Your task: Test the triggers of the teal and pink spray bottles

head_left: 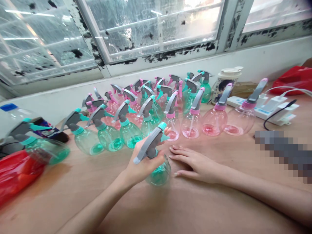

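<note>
My left hand (141,164) is wrapped round the neck of a green spray bottle (158,174) with a grey trigger head and teal nozzle; the bottle stands on the wooden table (170,208). Flat on the table just right of that bottle lies my right hand (195,161), fingers stretched out and pointing left, holding nothing. Behind both hands stand several green spray bottles (109,136) and several pink spray bottles (192,125) in rows.
A red plastic bag (17,172) and a clear bottle with a blue cap (12,115) lie at the left. At the back right are a lidded cup (226,83), a white power strip with cables (273,110) and another red bag (292,79). A window wall runs behind.
</note>
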`<state>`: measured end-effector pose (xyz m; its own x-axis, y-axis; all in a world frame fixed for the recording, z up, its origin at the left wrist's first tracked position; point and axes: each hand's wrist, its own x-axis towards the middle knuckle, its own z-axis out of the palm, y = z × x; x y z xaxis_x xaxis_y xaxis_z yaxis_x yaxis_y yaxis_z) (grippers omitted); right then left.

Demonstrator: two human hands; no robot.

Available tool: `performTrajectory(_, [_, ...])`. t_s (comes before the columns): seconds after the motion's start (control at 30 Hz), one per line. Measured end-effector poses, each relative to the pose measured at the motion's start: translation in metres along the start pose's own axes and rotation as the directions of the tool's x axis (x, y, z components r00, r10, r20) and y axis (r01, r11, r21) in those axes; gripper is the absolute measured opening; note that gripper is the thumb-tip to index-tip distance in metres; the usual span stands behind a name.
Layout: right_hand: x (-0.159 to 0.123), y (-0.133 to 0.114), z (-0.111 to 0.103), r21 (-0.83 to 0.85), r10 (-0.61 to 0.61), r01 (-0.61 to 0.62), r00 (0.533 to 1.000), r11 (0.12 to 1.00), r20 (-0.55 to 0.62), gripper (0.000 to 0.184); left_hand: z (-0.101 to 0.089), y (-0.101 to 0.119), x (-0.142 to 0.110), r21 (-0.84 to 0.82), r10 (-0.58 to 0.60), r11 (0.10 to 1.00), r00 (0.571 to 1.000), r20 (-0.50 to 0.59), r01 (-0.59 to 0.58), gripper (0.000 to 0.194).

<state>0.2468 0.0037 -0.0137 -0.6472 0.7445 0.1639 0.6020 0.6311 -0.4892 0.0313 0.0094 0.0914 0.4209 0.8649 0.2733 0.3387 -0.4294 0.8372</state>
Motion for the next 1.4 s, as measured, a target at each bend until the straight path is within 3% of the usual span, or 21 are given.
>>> performTrajectory(0.57, [-0.001, 0.003, 0.004, 0.057, -0.016, 0.020, 0.998, 0.998, -0.057, 0.062, 0.000, -0.001, -0.001, -0.045, 0.010, 0.999, 1.000, -0.006, -0.010, 0.043])
performTrajectory(0.7, [-0.001, 0.003, 0.003, 0.055, -0.014, 0.017, 0.998, 0.998, -0.056, 0.062, 0.000, 0.001, -0.001, -0.039, 0.014, 0.999, 1.000, -0.015, -0.014, 0.035])
performTrajectory(0.9, [0.000, 0.002, 0.002, 0.037, -0.019, 0.021, 0.999, 0.999, -0.042, 0.064, -0.002, 0.005, 0.000, 0.043, 0.007, 0.999, 1.000, 0.007, -0.007, 0.005])
performTrajectory(1.0, [-0.001, 0.002, 0.003, 0.053, -0.020, 0.023, 0.998, 0.998, -0.064, 0.062, -0.001, 0.006, 0.000, 0.049, 0.025, 0.998, 1.000, 0.001, -0.025, 0.009])
performTrajectory(1.13, [-0.001, 0.003, 0.004, 0.055, -0.018, 0.021, 0.998, 0.998, -0.060, 0.063, 0.001, 0.002, -0.001, 0.068, 0.016, 0.998, 1.000, -0.020, -0.015, 0.032])
performTrajectory(1.4, [-0.001, 0.002, 0.002, 0.011, -0.019, 0.019, 0.999, 1.000, -0.033, 0.066, 0.003, -0.006, -0.003, 0.090, -0.063, 0.994, 0.997, -0.036, 0.066, 0.034])
